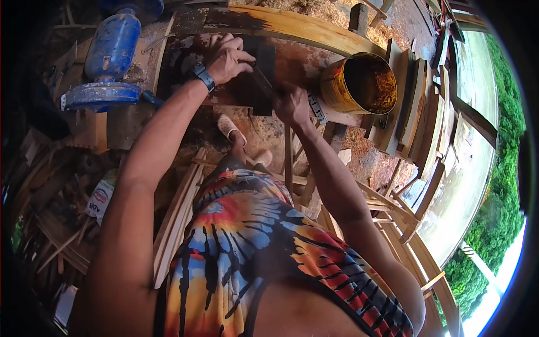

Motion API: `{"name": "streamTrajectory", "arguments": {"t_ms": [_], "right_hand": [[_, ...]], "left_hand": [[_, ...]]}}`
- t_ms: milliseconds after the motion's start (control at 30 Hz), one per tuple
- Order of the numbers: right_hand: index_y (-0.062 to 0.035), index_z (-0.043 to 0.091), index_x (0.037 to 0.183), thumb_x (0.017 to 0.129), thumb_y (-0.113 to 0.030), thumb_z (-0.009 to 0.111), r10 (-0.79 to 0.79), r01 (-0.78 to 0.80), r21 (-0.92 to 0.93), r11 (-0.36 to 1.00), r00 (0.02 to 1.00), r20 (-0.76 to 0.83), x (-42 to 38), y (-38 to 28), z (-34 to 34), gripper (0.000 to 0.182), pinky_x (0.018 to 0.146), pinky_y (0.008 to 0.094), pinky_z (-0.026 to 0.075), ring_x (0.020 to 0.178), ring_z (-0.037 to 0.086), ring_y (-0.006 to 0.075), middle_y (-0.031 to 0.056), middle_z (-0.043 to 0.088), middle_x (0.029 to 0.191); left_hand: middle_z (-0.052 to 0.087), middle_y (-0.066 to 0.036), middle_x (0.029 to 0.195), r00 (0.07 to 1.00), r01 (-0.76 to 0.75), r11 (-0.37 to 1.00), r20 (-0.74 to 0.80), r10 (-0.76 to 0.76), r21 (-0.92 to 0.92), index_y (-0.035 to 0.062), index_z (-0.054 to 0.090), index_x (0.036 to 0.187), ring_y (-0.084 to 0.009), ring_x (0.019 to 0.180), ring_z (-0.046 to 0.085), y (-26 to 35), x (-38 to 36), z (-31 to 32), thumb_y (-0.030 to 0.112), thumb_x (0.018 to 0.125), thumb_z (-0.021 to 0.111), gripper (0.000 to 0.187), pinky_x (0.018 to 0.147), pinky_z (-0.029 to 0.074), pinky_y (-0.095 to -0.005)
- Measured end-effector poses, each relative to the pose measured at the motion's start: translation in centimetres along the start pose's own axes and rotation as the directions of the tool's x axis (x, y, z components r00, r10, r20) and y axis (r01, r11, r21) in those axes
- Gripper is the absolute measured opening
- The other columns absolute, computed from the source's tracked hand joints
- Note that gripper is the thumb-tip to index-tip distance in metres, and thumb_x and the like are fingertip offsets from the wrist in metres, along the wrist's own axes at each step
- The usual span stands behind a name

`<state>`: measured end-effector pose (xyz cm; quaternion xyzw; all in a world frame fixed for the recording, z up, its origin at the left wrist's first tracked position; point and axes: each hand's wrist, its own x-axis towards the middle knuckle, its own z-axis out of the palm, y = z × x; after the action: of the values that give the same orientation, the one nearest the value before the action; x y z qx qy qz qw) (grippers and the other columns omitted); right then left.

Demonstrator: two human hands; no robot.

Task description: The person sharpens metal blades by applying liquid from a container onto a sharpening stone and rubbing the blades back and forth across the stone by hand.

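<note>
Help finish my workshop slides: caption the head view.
Right hand gripping a thin tool over a dark slab, left hand at the tool's far end, yellow bucket nearby.

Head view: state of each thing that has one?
Left hand: fingers bent, grip unclear
Right hand: closed around thin tool
Thin tool: slanted across dark slab
Yellow bucket: open-topped, stained inside
Watch: strapped on left wrist
Pale footwear: worn
Blue equipment: scuffed, running unclear
</note>
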<state>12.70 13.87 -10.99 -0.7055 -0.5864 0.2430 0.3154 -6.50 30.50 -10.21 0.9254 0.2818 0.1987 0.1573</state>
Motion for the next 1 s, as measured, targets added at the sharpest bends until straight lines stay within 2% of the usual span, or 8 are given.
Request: {"name": "streamTrajectory", "arguments": {"t_ms": [233, 400, 600, 700, 767, 800, 900, 1000], "right_hand": [[-0.0042, 0.073, 0.09, 0.086, -0.021, 0.072, 0.056, -0.046, -0.063, 0.997, 0.985, 0.162, -9.0, -0.5, -3.2, 0.017, 0.063, 0.046, 0.055, 0.07, 0.07, 0.0384, 0.0172, 0.07, 0.077], [-0.0028, 0.074, 0.087, 0.086, -0.027, 0.073, -0.019, 0.018, -0.021, 1.0, 0.999, -0.044, -3.4, -1.2, -1.4, 0.024, 0.067, 0.0432, 0.054, 0.073, 0.07, 0.0364, 0.0182, 0.071, 0.079], [-0.0024, 0.073, 0.086, 0.088, -0.026, 0.073, -0.055, 0.058, 0.052, 0.997, 0.997, -0.058, -1.8, 0.5, -0.2, 0.024, 0.065, 0.0425, 0.053, 0.07, 0.07, 0.0353, 0.0178, 0.069, 0.076], [-0.0016, 0.073, 0.085, 0.088, -0.025, 0.072, 0.054, -0.037, -0.083, 0.996, 0.975, 0.216, -6.2, -0.1, -3.1, 0.023, 0.065, 0.0421, 0.054, 0.071, 0.07, 0.0351, 0.0174, 0.069, 0.075], [-0.0009, 0.073, 0.085, 0.088, -0.025, 0.072, -0.003, 0.007, -0.031, 1.0, 0.989, 0.15, -9.2, -0.2, -3.9, 0.024, 0.065, 0.0418, 0.054, 0.07, 0.07, 0.0349, 0.0173, 0.069, 0.074], [-0.0009, 0.073, 0.086, 0.088, -0.024, 0.071, 0.186, -0.189, -0.006, 0.982, 0.963, 0.194, -9.6, -1.0, -4.3, 0.023, 0.065, 0.0422, 0.054, 0.071, 0.07, 0.0356, 0.0173, 0.069, 0.075], [-0.0063, 0.073, 0.084, 0.089, -0.019, 0.065, -0.027, 0.031, -0.042, 0.999, 0.994, 0.102, -7.5, 0.3, -2.8, 0.016, 0.064, 0.0456, 0.056, 0.07, 0.07, 0.0366, 0.0172, 0.07, 0.078], [-0.0059, 0.073, 0.093, 0.089, -0.019, 0.066, -0.043, 0.043, 0.012, 0.999, 0.999, -0.006, -2.3, -1.2, -1.3, 0.015, 0.066, 0.0469, 0.055, 0.075, 0.07, 0.0405, 0.0203, 0.069, 0.079]], "left_hand": [[0.054, 0.0, 0.082, 0.999, -0.039, 0.982, 0.018, 0.043, -0.187, 0.0224, 0.083, 0.088, -0.0206, 0.091, 0.052, 6.0, -3.8, 1.1, 0.035, 0.067, 0.085, 0.025, 0.091, 0.033, -0.042], [0.055, 0.0, 0.083, 0.999, -0.045, 0.994, -0.033, 0.042, -0.096, 0.0216, 0.083, 0.091, -0.0205, 0.091, 0.052, 2.3, -1.3, 0.5, 0.035, 0.07, 0.084, 0.025, 0.09, 0.034, -0.0406], [0.056, 0.001, 0.083, 0.999, -0.039, 0.997, -0.013, 0.038, -0.063, 0.0208, 0.083, 0.093, -0.0216, 0.093, 0.052, 0.7, -0.3, 0.7, 0.036, 0.07, 0.085, 0.027, 0.088, 0.035, -0.041], [0.058, 0.001, 0.083, 0.999, -0.045, 0.989, 0.004, 0.046, -0.138, 0.0235, 0.083, 0.086, -0.0211, 0.092, 0.053, 4.3, -3.0, 1.4, 0.038, 0.069, 0.085, 0.023, 0.09, 0.034, -0.042], [0.055, 0.001, 0.08, 0.999, -0.033, 0.973, -0.006, 0.032, -0.229, 0.0235, 0.084, 0.091, -0.0203, 0.09, 0.053, 6.5, -4.4, 1.8, 0.033, 0.066, 0.086, 0.026, 0.09, 0.035, -0.0405], [0.055, 0.001, 0.079, 0.999, -0.033, 0.975, -0.008, 0.032, -0.219, 0.0237, 0.084, 0.091, -0.0203, 0.089, 0.053, 6.3, -4.3, 1.6, 0.032, 0.066, 0.087, 0.026, 0.09, 0.035, -0.0405], [0.055, 0.001, 0.079, 0.999, -0.034, 0.984, -0.017, 0.032, -0.174, 0.0241, 0.083, 0.09, -0.0202, 0.089, 0.054, 5.5, -3.4, 1.1, 0.031, 0.066, 0.087, 0.026, 0.09, 0.036, -0.0404], [0.056, 0.001, 0.08, 0.999, -0.007, 0.997, -0.049, 0.003, -0.076, 0.0238, 0.083, 0.091, -0.0202, 0.09, 0.053, 1.5, -1.1, 0.5, 0.032, 0.068, 0.086, 0.024, 0.088, 0.036, -0.0402]]}}
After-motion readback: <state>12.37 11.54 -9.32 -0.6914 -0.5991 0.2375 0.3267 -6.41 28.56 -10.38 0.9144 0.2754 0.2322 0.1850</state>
